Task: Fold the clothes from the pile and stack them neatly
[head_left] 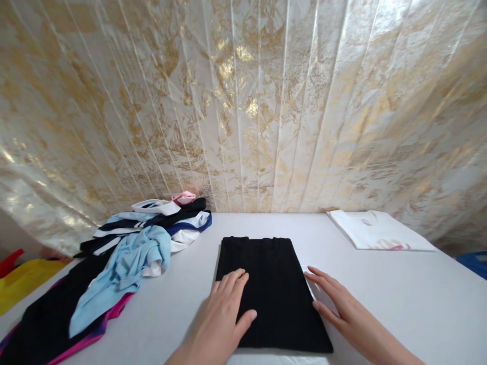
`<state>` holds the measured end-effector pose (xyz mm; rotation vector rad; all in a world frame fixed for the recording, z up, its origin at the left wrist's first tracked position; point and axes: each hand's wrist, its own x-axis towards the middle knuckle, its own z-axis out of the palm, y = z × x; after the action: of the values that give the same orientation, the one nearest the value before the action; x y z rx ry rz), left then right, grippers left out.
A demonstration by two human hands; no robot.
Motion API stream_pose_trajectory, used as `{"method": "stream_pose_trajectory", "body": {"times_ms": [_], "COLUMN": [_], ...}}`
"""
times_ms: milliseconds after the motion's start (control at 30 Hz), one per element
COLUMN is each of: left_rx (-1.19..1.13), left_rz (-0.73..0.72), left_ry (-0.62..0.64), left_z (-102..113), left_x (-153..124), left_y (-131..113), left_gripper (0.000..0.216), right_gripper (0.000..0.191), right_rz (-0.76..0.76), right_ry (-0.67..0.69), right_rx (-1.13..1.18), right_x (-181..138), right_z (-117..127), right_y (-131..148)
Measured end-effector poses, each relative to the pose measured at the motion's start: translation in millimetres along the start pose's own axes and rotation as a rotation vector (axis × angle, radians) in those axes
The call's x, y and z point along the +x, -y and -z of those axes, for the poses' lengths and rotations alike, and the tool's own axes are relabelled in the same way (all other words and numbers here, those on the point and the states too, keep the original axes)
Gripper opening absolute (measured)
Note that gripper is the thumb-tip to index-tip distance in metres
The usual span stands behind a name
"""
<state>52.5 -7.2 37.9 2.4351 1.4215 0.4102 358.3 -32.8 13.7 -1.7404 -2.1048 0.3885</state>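
A black garment point(272, 284), folded into a flat rectangle, lies on the white table point(399, 289) in front of me. My left hand point(224, 314) rests palm down on its lower left part, fingers spread. My right hand point(335, 299) lies flat against the garment's right edge, fingers pointing toward the wall. Neither hand grips anything.
A heap of loose clothes point(125, 253), light blue, black, white and pink, covers the table's left side. A folded white garment point(376, 230) lies at the back right. A gold and white curtain point(243, 101) hangs behind. Yellow fabric point(23, 281) shows at far left.
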Motion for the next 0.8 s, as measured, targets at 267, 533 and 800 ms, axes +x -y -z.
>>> {"method": "stream_pose_trajectory", "body": {"times_ms": [267, 533, 800], "left_rx": [0.069, -0.065, -0.092], "left_rz": [-0.075, 0.17, 0.245], "left_ry": [-0.11, -0.353, -0.137], "left_z": [-26.1, 1.4, 20.5], "left_x": [-2.9, -20.0, -26.8], "left_y": [25.2, 76.7, 62.3], "left_gripper": [0.053, 0.018, 0.032], "right_gripper": [0.051, 0.047, 0.05], "right_rz": [0.051, 0.159, 0.232], "right_ry": [-0.055, -0.131, -0.212], "right_rx": [0.008, -0.07, -0.058], "right_x": [-6.4, -6.9, -7.0], "right_z": [-24.6, -36.4, -45.1], "right_y": [18.2, 14.6, 4.4]}}
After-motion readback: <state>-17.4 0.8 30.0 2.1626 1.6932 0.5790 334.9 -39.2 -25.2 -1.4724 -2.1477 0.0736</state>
